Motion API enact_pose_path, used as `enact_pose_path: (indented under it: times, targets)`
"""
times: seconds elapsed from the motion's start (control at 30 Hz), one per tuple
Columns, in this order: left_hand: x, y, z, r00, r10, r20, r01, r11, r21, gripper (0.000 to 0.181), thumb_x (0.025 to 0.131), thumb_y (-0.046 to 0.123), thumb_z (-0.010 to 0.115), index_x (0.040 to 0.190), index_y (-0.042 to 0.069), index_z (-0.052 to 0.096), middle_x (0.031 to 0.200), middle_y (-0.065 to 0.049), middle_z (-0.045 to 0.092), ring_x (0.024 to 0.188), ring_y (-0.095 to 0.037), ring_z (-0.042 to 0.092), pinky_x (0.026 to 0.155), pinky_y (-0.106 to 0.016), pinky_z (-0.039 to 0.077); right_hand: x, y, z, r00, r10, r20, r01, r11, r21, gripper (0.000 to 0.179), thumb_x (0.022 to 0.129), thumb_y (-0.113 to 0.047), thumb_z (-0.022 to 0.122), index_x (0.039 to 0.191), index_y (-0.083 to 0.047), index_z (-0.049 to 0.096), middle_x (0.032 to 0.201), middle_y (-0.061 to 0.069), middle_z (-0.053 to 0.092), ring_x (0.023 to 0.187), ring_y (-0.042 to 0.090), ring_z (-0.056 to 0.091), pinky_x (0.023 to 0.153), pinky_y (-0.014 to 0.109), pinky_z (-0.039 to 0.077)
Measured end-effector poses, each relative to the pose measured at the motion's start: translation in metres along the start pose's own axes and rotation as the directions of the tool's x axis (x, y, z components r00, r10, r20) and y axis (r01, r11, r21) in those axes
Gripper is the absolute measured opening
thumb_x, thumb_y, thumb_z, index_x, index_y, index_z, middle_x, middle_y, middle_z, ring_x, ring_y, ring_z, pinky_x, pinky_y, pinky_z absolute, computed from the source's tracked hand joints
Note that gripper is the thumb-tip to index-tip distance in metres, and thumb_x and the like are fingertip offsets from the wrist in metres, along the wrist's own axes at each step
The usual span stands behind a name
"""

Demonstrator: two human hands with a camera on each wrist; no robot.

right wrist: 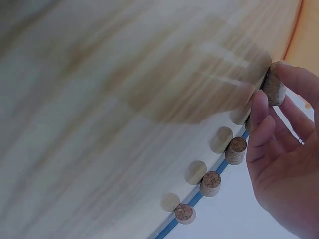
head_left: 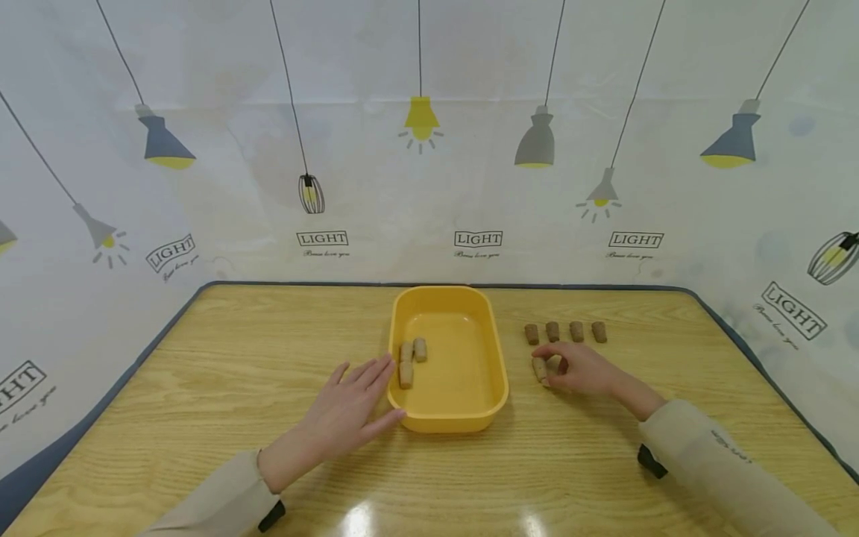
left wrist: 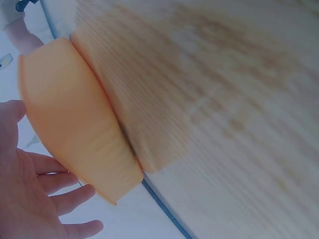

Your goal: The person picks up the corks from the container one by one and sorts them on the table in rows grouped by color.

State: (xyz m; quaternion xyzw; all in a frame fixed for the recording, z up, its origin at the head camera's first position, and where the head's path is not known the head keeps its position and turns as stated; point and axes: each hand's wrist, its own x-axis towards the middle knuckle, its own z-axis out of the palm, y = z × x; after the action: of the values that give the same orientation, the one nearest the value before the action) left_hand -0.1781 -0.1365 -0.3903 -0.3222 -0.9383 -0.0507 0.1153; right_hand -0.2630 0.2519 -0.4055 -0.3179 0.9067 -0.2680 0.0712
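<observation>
The right hand (head_left: 585,368) is pinching one cork stopper (head_left: 539,368) beside the yellow tub (head_left: 450,424); probably a picking-up step is going on, next calling for careful lifting inside. The left hand (head_left: 341,419), fingers extended, is touching the tub.

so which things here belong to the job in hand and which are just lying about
Likely part of the job:
cork pinched in the right hand
four corks in a row
yellow tray, with the left hand at its rim
three corks inside the tray

Seemingly just surroundings:
wooden table
lamp-print backdrop
</observation>
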Motion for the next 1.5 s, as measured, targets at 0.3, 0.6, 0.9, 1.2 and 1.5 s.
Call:
enact_pose_path:
  times: [0.3,0.6,0.9,1.2,1.5]
  targets:
    - [0.000,0.000,0.000,1.000,-0.003,0.000,0.003,1.000,-0.007,0.070,0.089,0.055,0.034,0.134,0.002,0.036,0.138,-0.011,0.032,0.122,-0.026,0.034,0.095,-0.052,0.023,-0.001,0.000,0.000,1.000,-0.001,-0.008,0.001,1.000,-0.025,0.045,0.078,-0.011,0.066,0.119,0.004,0.051,0.107,0.014,0.056,0.064,0.009,0.052,0.058,0.026,0.044]
    - [0.000,-0.001,0.001,1.000,0.003,-0.013,-0.003,1.000,0.004,0.070,0.089,0.056,0.033,0.134,0.002,0.037,0.138,-0.011,0.032,0.121,-0.026,0.035,0.095,-0.052,0.023,0.006,-0.006,-0.015,0.997,-0.062,-0.048,0.060,0.998,-0.032,0.038,0.079,-0.005,0.063,0.114,0.007,0.052,0.109,0.023,0.054,0.073,0.018,0.055,0.061,0.028,0.046]
    - [0.001,-0.002,0.000,1.000,0.003,-0.010,-0.003,1.000,0.004,0.071,0.089,0.056,0.033,0.134,0.002,0.036,0.138,-0.011,0.032,0.121,-0.026,0.035,0.094,-0.053,0.024,0.030,-0.021,-0.035,0.992,-0.098,-0.081,0.091,0.993,-0.075,0.039,0.079,-0.006,0.064,0.116,0.003,0.053,0.101,0.016,0.058,0.069,0.016,0.054,0.061,0.030,0.045]
    - [0.000,0.000,-0.002,1.000,0.004,-0.001,-0.004,1.000,-0.003,0.069,0.089,0.055,0.034,0.134,0.002,0.037,0.138,-0.011,0.032,0.121,-0.027,0.035,0.094,-0.053,0.024,0.051,-0.038,-0.051,0.994,-0.078,-0.075,0.075,0.996,-0.053,0.039,0.083,-0.016,0.062,0.119,-0.004,0.052,0.107,0.012,0.057,0.072,0.015,0.055,0.055,0.028,0.046]
    - [0.000,0.000,-0.001,1.000,0.002,-0.003,-0.002,1.000,0.006,0.070,0.089,0.056,0.033,0.134,0.003,0.037,0.138,-0.010,0.032,0.121,-0.026,0.035,0.094,-0.052,0.024,0.075,-0.066,-0.061,0.990,-0.118,-0.079,0.106,0.985,-0.140,0.035,0.083,-0.014,0.061,0.116,-0.004,0.055,0.103,0.009,0.059,0.076,0.017,0.055,0.069,0.034,0.046]
